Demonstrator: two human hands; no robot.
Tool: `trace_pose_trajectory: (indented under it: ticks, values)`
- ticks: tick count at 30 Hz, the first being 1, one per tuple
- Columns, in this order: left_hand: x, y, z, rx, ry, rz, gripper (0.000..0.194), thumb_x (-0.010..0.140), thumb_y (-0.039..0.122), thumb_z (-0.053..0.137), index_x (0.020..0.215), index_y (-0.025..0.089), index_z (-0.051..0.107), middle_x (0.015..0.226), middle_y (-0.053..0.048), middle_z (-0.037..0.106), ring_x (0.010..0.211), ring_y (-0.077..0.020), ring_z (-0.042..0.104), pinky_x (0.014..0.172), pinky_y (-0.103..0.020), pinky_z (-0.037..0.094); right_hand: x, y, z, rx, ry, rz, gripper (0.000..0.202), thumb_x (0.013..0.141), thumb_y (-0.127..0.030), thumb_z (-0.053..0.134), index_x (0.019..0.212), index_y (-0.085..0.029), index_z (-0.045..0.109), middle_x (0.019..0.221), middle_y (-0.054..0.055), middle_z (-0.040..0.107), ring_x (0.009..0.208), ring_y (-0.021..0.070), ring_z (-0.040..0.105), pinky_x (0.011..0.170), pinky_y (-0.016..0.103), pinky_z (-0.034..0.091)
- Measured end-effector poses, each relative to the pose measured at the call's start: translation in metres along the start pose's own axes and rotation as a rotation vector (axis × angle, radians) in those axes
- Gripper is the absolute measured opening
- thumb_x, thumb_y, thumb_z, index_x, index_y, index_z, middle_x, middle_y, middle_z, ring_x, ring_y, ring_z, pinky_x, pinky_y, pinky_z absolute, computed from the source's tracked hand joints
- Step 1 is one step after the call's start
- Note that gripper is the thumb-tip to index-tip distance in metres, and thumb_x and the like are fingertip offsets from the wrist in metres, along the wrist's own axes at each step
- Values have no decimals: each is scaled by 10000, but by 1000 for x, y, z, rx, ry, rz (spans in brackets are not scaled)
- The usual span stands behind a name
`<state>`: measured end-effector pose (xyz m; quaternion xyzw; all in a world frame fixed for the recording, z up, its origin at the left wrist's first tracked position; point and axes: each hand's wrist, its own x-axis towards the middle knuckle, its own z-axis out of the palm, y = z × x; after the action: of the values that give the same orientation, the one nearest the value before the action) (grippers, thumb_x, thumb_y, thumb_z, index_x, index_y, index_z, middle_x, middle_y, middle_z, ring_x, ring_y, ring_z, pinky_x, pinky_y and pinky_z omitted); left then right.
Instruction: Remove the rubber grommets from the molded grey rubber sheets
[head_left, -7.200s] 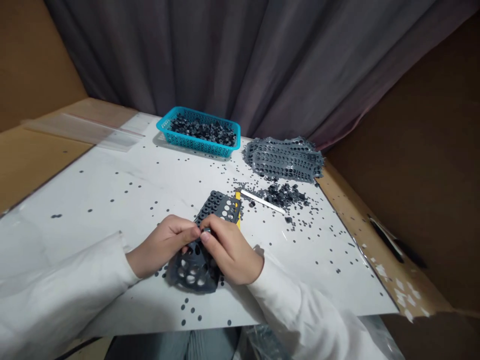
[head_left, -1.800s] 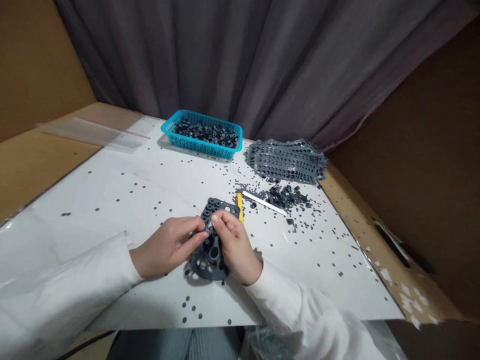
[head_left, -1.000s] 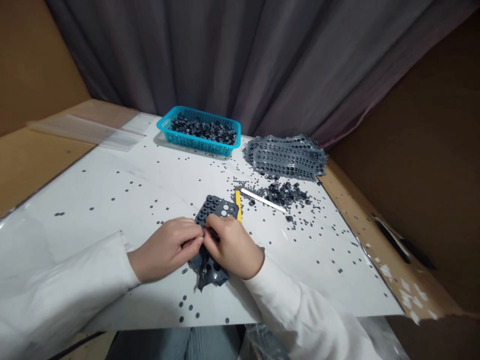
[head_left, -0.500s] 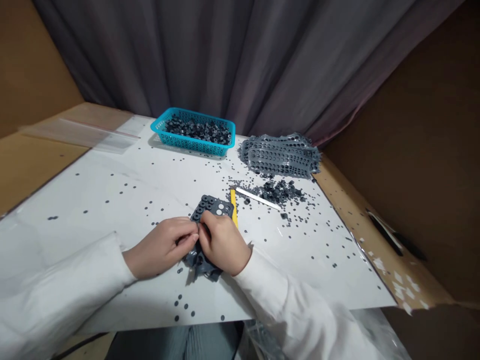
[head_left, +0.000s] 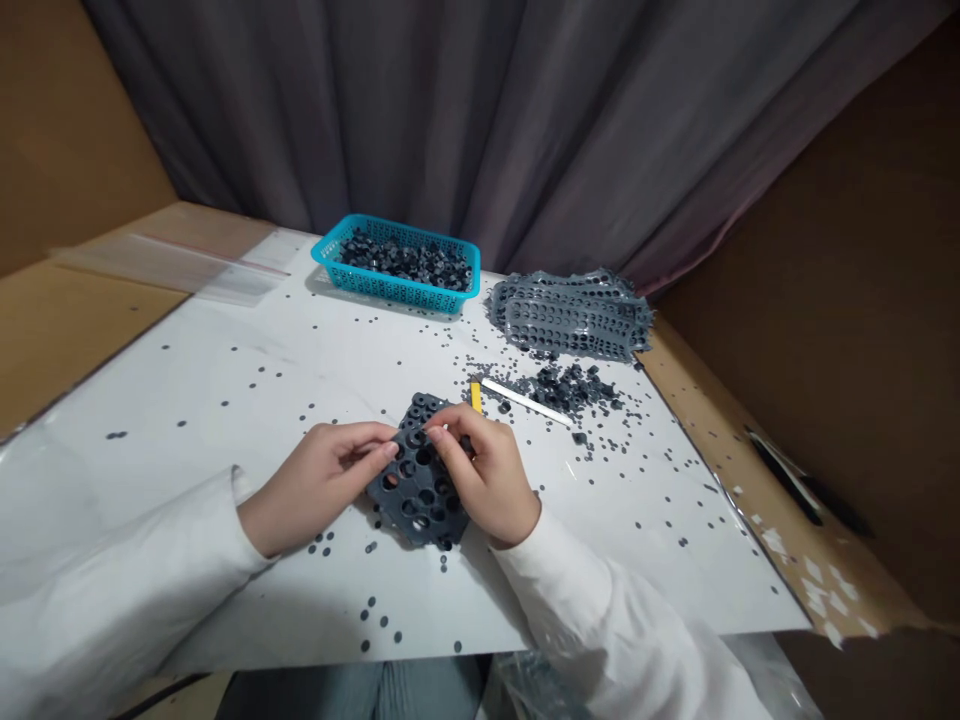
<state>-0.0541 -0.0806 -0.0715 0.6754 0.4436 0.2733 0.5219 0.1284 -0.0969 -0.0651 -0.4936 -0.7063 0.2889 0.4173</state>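
Note:
A dark grey, rubbery-looking sheet point(head_left: 420, 483) with many round holes lies over the white tabletop in front of me, tilted a little. Several ring-shaped pieces sit in its far part. My left hand point(head_left: 319, 480) pinches the sheet's left edge between thumb and forefinger. At its upper right, my right hand point(head_left: 484, 470) is closed, with thumb and fingertips against the sheet by one of the rings. Whether a loose piece is between those fingertips, I cannot tell. A yellow strip point(head_left: 476, 396) pokes out beyond my right hand, its lower part hidden.
A blue basket point(head_left: 397, 290) full of small dark pieces stands at the back. Right of it lies a stack of perforated grey sheets point(head_left: 574, 315), with a heap of dark scraps point(head_left: 574, 388) and a white stick point(head_left: 525, 400) nearer. Small dark discs are scattered over the white tabletop point(head_left: 247, 430).
My hands have moved apart, the right one shifting right. The near part of the sheet, crumpled before, is now spread out with its holes showing. The whole view has shifted slightly.

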Motion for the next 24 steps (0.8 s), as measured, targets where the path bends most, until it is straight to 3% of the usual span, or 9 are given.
trace_pose_trajectory:
  ticks: [4,7,9,12,15,18,21,24]
  values:
    - [1,-4,1,-110,7,-62,250,830,324,503,970,165,634,767,-31,687,728,-168,624,644,-250,481,4,6,-2,52,28,77,159,875,-274,454,858,-169,571,682,-2,576,617,109,517,597,219,390]
    - [0,-5,0,-111,7,-146,219,804,276,508,955,163,619,649,-2,648,630,-159,616,554,-236,455,11,11,-19,-20,98,122,147,851,-281,479,826,-161,559,596,-32,475,563,101,441,556,218,344]
    - [0,-5,0,-70,-12,-189,190,772,232,509,913,157,612,608,14,616,583,-153,601,513,-228,418,16,15,-36,-141,-2,149,131,819,-282,524,800,-158,562,551,-55,404,519,93,384,528,219,306]
    - [-1,-5,-1,-25,-65,-203,150,738,176,477,827,161,597,581,37,572,546,-133,572,511,-224,378,20,21,-55,-312,-287,216,174,737,-309,639,795,-153,588,522,-74,365,481,82,343,499,217,268]
    - [-1,-5,-1,6,-92,-185,102,710,137,446,679,172,537,504,68,477,495,-109,502,485,-212,332,20,29,-55,-373,-417,205,266,663,-305,725,861,-155,626,534,-69,409,493,83,377,511,218,280]
    - [-1,-3,-1,21,-87,-158,130,695,127,437,577,176,459,483,69,431,480,-97,441,465,-206,295,19,34,-45,-372,-468,123,164,680,-229,714,812,-157,650,550,-45,476,525,88,425,547,225,303]
    - [-1,0,-1,-17,-111,-144,134,684,113,424,568,176,453,504,56,472,507,-103,458,480,-207,312,20,33,-39,-329,-395,97,52,731,-189,636,708,-151,608,561,-36,471,539,92,414,561,233,302]
    - [-1,2,-1,-73,-152,-134,129,672,101,419,578,173,469,524,45,517,522,-107,482,494,-209,332,20,25,-36,-38,-224,120,101,778,-217,509,690,-172,491,603,-35,418,570,104,383,568,240,305]
